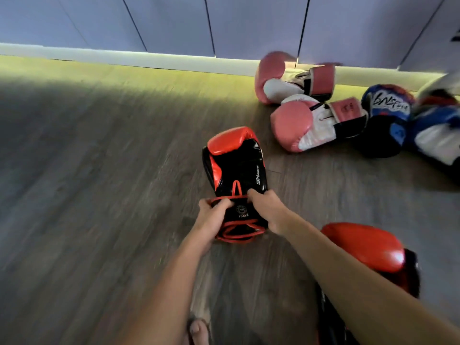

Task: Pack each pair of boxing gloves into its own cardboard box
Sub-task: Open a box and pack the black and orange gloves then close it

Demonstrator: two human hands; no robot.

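Observation:
A red and black boxing glove (236, 168) lies palm up on the wooden floor, its padded end pointing away from me. My left hand (211, 216) grips the left side of its cuff and my right hand (267, 211) grips the right side. Its matching red and black glove (368, 247) lies at the lower right, partly hidden under my right forearm. Two pink and white gloves (298, 125) (281, 78) lie further back on the right. Blue, black and white gloves (388, 113) (438, 135) lie at the far right. No cardboard box is in view.
A wall of pale cabinet doors (174, 23) with a white baseboard (124, 57) runs along the back. Wooden floor (87, 170) stretches to the left. My foot (198, 331) shows at the bottom edge.

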